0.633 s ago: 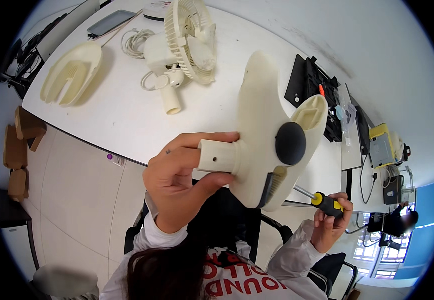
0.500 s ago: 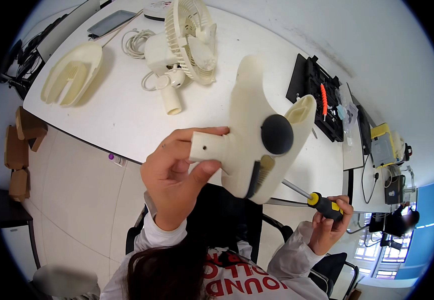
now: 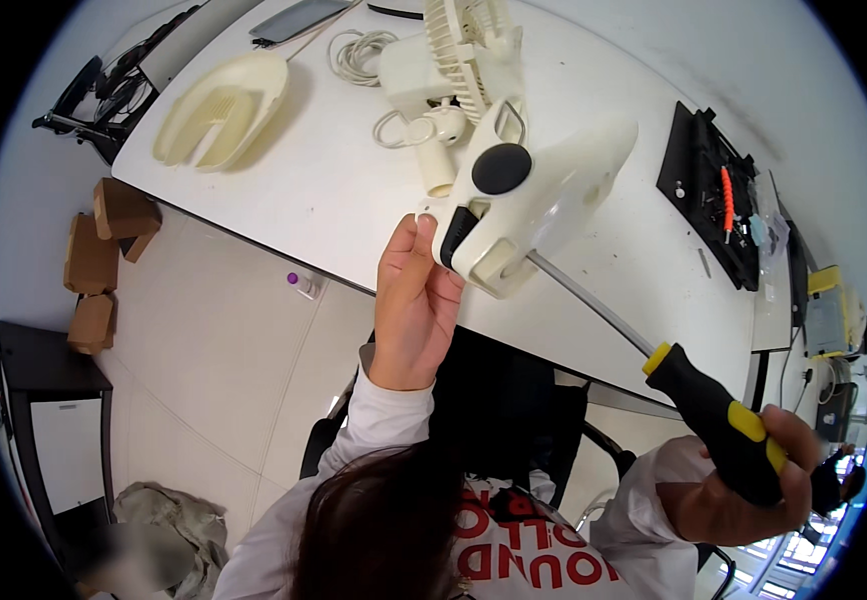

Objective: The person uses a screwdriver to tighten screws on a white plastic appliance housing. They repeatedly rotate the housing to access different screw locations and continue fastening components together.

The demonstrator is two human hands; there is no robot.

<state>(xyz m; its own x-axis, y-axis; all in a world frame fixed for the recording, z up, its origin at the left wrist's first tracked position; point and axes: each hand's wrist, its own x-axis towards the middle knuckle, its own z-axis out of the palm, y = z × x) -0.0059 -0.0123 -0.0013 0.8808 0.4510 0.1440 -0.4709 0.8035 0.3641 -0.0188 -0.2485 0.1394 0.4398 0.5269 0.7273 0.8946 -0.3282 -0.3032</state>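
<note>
My left hand (image 3: 414,310) is closed on the narrow end of a cream plastic clip-fan base (image 3: 584,180), held up above the white table. The base has a round black knob (image 3: 503,168) and a dark, ridged slot insert beside it. My right hand (image 3: 769,500) is wrapped round the black-and-yellow handle of a long screwdriver (image 3: 699,390). Its steel shaft slants up leftward to the base's near edge. Whether the tip touches the plastic or lies in front of it, I cannot tell. Behind the base stands the cream fan head (image 3: 464,70), partly hidden by it.
A cream curved shell (image 3: 272,80) lies at the table's left, near a coiled cable (image 3: 359,57) and a grey tray (image 3: 299,20). An open black toolbox (image 3: 699,180) with an orange coiled piece (image 3: 727,205) is at the right. A black chair (image 3: 514,390) stands against the front edge.
The base has been turned over in my left hand, its long curved side now pointing right. The screwdriver has come up closer to the camera. The whole view has shifted, too.
</note>
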